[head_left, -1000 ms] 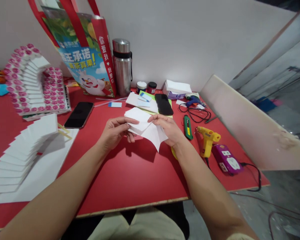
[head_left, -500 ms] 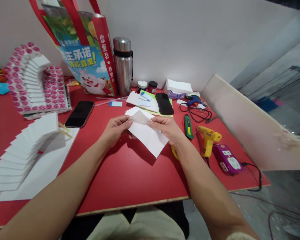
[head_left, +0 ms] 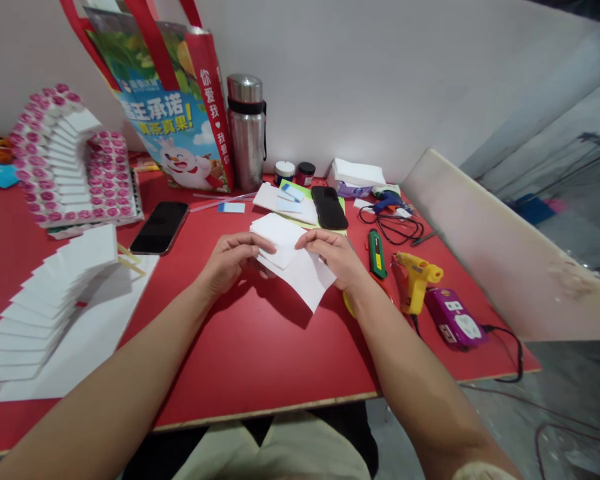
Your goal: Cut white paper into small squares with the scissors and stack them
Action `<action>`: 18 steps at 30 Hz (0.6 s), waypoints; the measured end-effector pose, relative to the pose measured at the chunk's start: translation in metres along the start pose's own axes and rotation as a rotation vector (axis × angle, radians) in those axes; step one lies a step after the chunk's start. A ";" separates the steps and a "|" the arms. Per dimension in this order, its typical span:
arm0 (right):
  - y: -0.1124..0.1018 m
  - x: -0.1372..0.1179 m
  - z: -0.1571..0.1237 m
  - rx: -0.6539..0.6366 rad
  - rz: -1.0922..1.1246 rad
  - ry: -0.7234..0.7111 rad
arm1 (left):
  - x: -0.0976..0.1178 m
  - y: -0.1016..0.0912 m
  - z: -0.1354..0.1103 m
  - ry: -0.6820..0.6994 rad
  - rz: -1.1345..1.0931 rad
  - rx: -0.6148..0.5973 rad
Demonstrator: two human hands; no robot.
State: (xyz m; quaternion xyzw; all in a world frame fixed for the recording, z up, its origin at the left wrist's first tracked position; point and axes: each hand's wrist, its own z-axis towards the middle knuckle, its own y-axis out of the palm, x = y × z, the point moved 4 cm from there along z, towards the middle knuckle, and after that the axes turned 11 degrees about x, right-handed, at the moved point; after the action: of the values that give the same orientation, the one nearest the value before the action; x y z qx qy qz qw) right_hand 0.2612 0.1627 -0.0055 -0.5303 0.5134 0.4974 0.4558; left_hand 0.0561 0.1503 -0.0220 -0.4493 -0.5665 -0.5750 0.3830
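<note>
A white sheet of paper (head_left: 307, 277) is held above the red table between both hands, its near corner pointing down toward me. On top of it lies a smaller white piece of paper or card (head_left: 279, 235). My left hand (head_left: 237, 259) grips the left edge, fingers over the top piece and others hidden underneath. My right hand (head_left: 333, 253) closes on the right side, its fingertips at the edge of the smaller piece. Whether the two pieces are joined, I cannot tell.
Left stand a fanned white card staircase (head_left: 55, 300) and a pink-flowered model (head_left: 40, 160). A phone (head_left: 160, 228), steel flask (head_left: 245, 133) and black phone (head_left: 329, 208) lie or stand behind. On the right are a green cutter (head_left: 377, 253), yellow glue gun (head_left: 414, 277) and purple power socket (head_left: 455, 319).
The raised flap of paper between my hands has gone down, and the smaller white piece now lies flat. My left fingers have moved right over it.
</note>
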 end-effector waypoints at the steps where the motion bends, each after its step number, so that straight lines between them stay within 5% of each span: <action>1: 0.001 -0.001 -0.001 0.002 -0.018 -0.026 | 0.000 0.000 0.000 0.000 0.029 0.012; 8: 0.009 -0.008 -0.007 0.056 -0.320 -0.206 | 0.003 0.003 -0.001 0.028 0.191 0.041; 13: 0.008 -0.009 -0.005 0.007 -0.220 -0.201 | -0.003 0.000 0.001 -0.045 0.260 0.025; 18: 0.003 -0.004 0.000 -0.015 -0.232 -0.159 | -0.002 0.002 0.000 0.042 0.265 0.043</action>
State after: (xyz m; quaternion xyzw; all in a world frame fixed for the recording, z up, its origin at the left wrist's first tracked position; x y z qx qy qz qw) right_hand 0.2586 0.1628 -0.0017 -0.5486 0.4071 0.4855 0.5455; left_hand 0.0582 0.1499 -0.0235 -0.4996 -0.5064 -0.5164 0.4768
